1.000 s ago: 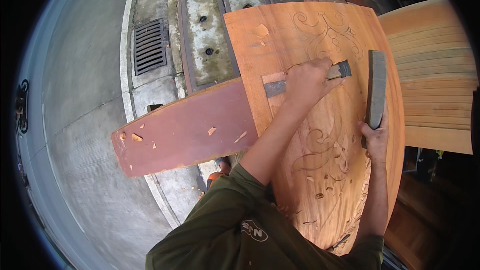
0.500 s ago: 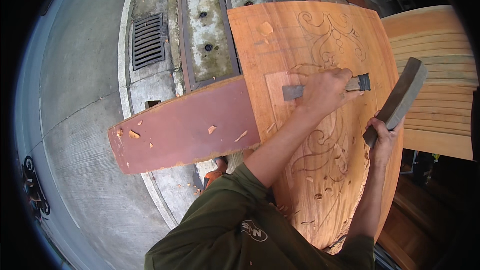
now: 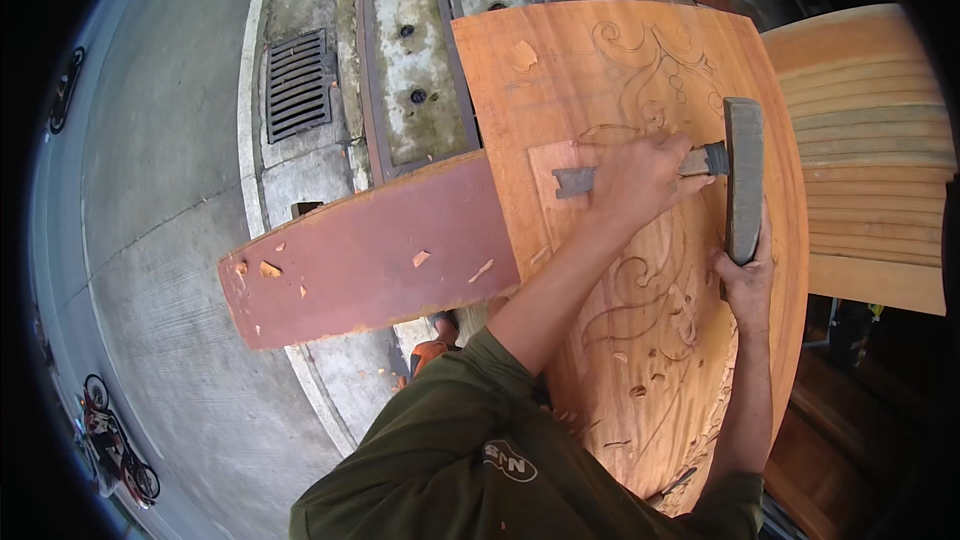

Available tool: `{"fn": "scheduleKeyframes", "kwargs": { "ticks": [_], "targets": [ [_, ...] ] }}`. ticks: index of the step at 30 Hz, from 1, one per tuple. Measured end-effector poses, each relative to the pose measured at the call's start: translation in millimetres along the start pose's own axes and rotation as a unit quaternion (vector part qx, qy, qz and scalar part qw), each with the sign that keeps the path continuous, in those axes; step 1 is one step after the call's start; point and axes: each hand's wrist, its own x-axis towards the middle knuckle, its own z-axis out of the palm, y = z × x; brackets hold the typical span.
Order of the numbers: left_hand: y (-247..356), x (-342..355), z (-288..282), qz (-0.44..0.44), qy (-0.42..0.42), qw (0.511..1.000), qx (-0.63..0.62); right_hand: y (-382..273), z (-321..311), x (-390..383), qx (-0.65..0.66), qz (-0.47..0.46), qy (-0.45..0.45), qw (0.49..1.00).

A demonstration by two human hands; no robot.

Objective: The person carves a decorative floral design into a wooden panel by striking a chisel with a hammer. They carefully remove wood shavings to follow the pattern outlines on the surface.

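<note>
My left hand is closed around a wide flat chisel, its handle wrapped in black tape at the end. The blade points left over a paler rectangle on a wooden panel with curling floral lines carved and drawn on it. My right hand grips a long grey wooden block, used like a mallet. The block stands across the chisel's taped end and appears to touch it. My fingers hide the middle of the chisel.
A reddish-brown board with wood chips juts out left of the panel. Beyond it lie a drain grate and a concrete road, with motorcycles at the far left. A slatted wooden piece is at the right.
My right hand has swung the wooden block left and turned it more upright, against the chisel's end. The chisel has shifted slightly left. Another motorcycle shows on the road.
</note>
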Motion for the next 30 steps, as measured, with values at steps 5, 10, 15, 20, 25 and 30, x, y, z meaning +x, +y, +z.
{"fn": "scheduleKeyframes", "kwargs": {
  "ticks": [5, 10, 15, 20, 25, 30],
  "targets": [
    [0, 1, -4, 0.002, 0.007, 1.000, 0.006, -36, 2, 25, 0.237, 0.088, 0.169, 0.953],
    [-6, -1, -3, -0.001, 0.025, 1.000, 0.002, 4, 9, 9, -0.097, -0.107, -0.014, 0.989],
    [-1, 2, -9, -0.011, 0.021, 1.000, 0.007, -22, -13, 28, 0.136, 0.081, 0.110, 0.981],
    [-6, 2, -14, 0.002, 0.047, 0.999, 0.002, -29, 29, -1, 0.044, 0.050, -0.059, 0.996],
    [-8, 2, -13, 0.000, 0.041, 0.999, 0.018, -27, 2, 22, 0.085, 0.054, 0.054, 0.993],
    [-4, 3, -15, 0.006, 0.046, 0.999, 0.017, -14, 20, 13, 0.037, -0.029, 0.029, 0.998]
  ]
}}
